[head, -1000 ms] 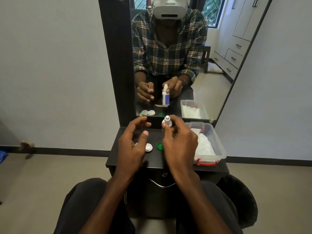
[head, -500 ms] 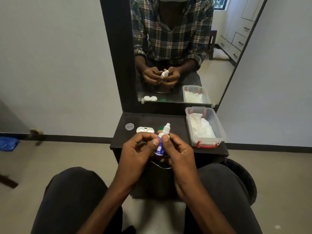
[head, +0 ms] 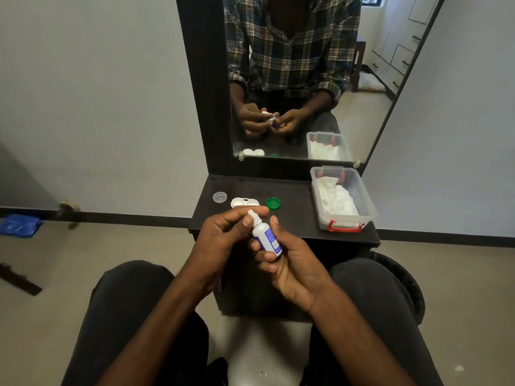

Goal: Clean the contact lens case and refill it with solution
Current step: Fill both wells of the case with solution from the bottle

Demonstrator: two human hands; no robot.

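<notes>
Bottle (head: 266,237) tilted lower now; right hand (head: 289,260) grips it, left hand (head: 223,235) fingers pinch its cap (head: 250,213).

Both hands (left hand (head: 223,240), right hand (head: 292,263)) curled, gripping.

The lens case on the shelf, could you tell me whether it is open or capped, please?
Open. The lens case shows two bare white wells, with a green cap and a clear cap lying apart on either side.
</notes>
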